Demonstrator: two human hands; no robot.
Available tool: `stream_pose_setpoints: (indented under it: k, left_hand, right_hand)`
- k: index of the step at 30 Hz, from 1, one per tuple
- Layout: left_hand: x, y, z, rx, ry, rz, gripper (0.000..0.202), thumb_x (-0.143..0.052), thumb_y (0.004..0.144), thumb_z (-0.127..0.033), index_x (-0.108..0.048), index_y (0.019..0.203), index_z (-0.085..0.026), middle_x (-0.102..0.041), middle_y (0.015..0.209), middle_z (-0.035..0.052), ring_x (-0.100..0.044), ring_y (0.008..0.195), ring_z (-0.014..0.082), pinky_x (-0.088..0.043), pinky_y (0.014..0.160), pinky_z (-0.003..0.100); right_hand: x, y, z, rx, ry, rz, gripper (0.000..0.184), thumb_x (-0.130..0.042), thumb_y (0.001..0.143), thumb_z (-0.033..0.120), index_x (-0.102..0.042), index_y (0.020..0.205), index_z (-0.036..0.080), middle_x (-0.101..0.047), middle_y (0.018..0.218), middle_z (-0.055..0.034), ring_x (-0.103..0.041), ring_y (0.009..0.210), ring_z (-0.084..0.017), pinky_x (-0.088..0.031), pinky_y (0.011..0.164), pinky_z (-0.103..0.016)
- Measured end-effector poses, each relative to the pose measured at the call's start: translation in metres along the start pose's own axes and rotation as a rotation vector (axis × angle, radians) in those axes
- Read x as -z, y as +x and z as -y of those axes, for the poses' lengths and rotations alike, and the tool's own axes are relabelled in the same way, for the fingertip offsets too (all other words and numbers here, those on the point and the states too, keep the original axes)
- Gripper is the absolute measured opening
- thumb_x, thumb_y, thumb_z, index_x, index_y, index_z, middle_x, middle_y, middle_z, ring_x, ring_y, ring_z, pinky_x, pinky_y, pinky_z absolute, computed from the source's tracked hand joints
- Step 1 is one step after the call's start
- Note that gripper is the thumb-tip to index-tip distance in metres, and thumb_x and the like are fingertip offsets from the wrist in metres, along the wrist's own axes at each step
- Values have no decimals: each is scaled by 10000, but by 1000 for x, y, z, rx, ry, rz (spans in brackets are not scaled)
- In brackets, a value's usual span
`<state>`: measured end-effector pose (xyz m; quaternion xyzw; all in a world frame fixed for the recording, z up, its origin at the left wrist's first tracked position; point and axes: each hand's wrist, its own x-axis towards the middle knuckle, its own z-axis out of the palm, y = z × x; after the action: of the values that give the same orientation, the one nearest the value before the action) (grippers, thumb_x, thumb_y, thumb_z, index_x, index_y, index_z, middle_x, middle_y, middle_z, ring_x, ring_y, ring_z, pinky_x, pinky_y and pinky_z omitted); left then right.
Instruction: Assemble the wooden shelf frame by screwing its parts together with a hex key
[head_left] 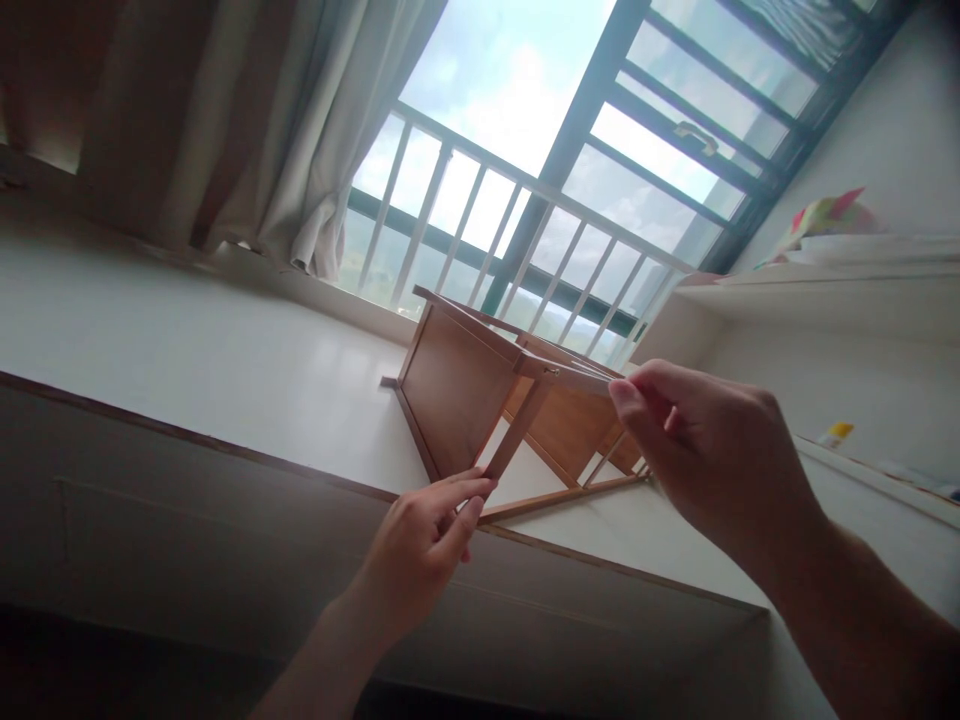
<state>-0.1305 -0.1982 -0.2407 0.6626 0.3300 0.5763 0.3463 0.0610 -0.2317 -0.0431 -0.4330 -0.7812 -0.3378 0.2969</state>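
Note:
A small brown wooden furniture frame with flat panels and slim bars rests tilted on a white ledge. It looks like a little rack or stool, but its exact kind is unclear. My left hand is closed on the near lower end of a wooden crossbar, thumb and fingers on either side. At the frame's right, my right hand pinches the end of an upper bar. A small metal fitting shows at the bar's corner joint. My right fingertips partly hide that bar's far end.
Behind the frame are white railings and a dark-framed window. A grey curtain hangs at left. White shelving stands at right, with a yellow-capped item on it. The ledge has a brown front edge.

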Motion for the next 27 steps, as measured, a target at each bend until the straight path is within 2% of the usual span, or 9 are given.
stream_pose_setpoints:
  k: [3, 6, 14, 20, 27]
  left_hand:
    - [0, 0, 0, 0, -10, 5, 345, -530, 1019, -443, -747, 1199, -244, -649, 1362, 50, -634, 547, 85, -558, 551, 229]
    - [0, 0, 0, 1, -8, 0, 349, -537, 1016, -437, -744, 1213, -237, -652, 1358, 58, -631, 545, 87, -558, 551, 233]
    - [0, 0, 1, 1, -7, 3, 358, -539, 1017, -438, -733, 1243, -240, -644, 1367, 72, -627, 530, 84, -556, 543, 233]
    - [1, 0, 0, 5, 5, -2, 343, -534, 1018, -433, -751, 1198, -237, -651, 1358, 71, -624, 519, 83, -556, 538, 232]
    - [1, 0, -1, 16, -23, 10, 363, -532, 1019, -445, -741, 1214, -221, -636, 1378, 77, -640, 566, 101, -558, 539, 233]
  right_hand:
    - [0, -5, -5, 166, -119, -6, 269, -500, 1012, 336, -597, 808, 191, -596, 707, -3, -515, 580, -129, -325, 574, -282]
    - [-1, -7, -8, 234, -183, -5, 253, -494, 1026, 319, -590, 830, 191, -621, 759, -12, -541, 615, -135, -320, 583, -280]
    - [-5, -4, -11, 282, -288, -44, 258, -488, 1037, 324, -587, 837, 196, -622, 757, -10, -539, 628, -142, -269, 556, -287]
    - [-3, -3, -10, 332, -361, -61, 246, -510, 1031, 321, -588, 833, 198, -635, 773, -5, -553, 652, -145, -254, 546, -295]
    - [3, -2, -7, 399, -425, -22, 116, -565, 989, 226, -613, 885, 213, -664, 818, -10, -590, 734, -170, -282, 569, -302]
